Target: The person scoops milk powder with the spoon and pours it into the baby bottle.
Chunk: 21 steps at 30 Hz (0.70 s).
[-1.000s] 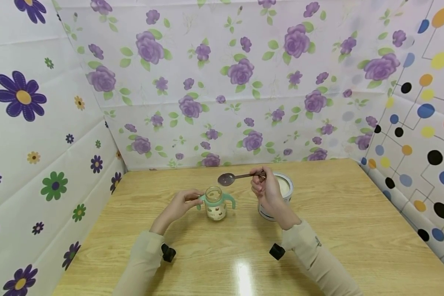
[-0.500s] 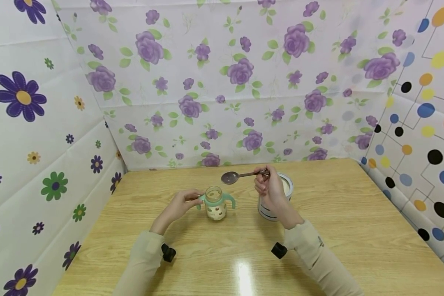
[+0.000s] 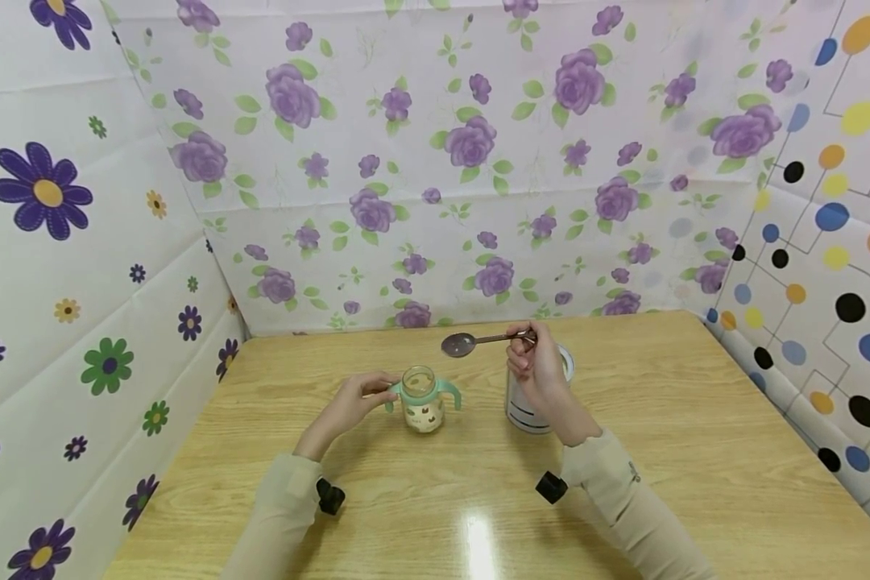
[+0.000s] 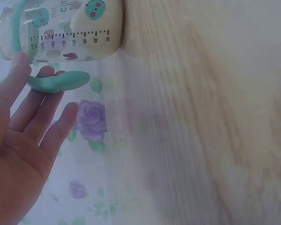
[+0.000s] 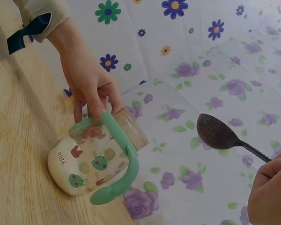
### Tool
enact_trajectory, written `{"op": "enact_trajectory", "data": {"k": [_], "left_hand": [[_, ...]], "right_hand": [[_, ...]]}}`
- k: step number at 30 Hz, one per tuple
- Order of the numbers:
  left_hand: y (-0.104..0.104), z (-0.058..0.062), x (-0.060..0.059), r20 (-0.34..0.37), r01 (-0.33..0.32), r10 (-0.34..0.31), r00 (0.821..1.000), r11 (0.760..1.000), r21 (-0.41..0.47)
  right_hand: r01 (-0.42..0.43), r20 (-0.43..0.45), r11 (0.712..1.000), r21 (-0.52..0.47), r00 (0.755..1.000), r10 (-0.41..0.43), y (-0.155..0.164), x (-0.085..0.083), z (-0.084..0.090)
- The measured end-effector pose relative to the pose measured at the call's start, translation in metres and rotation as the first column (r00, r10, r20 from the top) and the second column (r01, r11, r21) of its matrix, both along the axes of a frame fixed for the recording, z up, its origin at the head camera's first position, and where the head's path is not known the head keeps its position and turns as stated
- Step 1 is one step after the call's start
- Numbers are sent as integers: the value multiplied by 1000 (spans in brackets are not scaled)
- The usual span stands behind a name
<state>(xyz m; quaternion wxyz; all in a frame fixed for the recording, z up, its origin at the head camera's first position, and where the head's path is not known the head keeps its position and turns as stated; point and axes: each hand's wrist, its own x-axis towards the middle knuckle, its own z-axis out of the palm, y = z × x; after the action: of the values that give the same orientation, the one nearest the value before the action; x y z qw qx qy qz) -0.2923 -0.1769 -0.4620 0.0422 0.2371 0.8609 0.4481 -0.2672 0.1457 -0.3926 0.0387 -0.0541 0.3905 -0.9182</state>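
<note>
A small clear baby bottle (image 3: 422,399) with mint-green handles and no lid stands on the wooden table (image 3: 681,419); pale powder lies at its bottom. My left hand (image 3: 380,391) pinches its left handle (image 4: 56,80) between thumb and fingers, and the same grip shows in the right wrist view (image 5: 91,105). My right hand (image 3: 522,342) pinches the stem of a metal spoon (image 3: 471,343) and holds it level in the air, bowl (image 5: 215,133) pointing left, above and right of the bottle. An open round tin (image 3: 525,411) of pale powder stands behind that hand, partly hidden.
Flower-patterned sheets (image 3: 435,161) wall in the table at the back and left, a dotted sheet (image 3: 826,242) at the right. Bare wood lies to the right of the tin and in front of both arms, with a glare spot (image 3: 478,540) near the front edge.
My right hand has carried the spoon a little to the right, away from the bottle and towards the tin. The left hand and bottle have not moved.
</note>
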Motion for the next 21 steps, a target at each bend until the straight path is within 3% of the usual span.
{"op": "enact_trajectory", "data": {"k": [12, 21], "left_hand": [[-1, -1, -1, 6, 4, -4, 1000, 1000, 0], [-2, -3, -1, 16, -3, 3, 1000, 1000, 12]], "right_hand": [[25, -24, 999, 29, 999, -24, 3, 1, 3], [30, -48, 1000, -9, 998, -30, 6, 2, 6]]}}
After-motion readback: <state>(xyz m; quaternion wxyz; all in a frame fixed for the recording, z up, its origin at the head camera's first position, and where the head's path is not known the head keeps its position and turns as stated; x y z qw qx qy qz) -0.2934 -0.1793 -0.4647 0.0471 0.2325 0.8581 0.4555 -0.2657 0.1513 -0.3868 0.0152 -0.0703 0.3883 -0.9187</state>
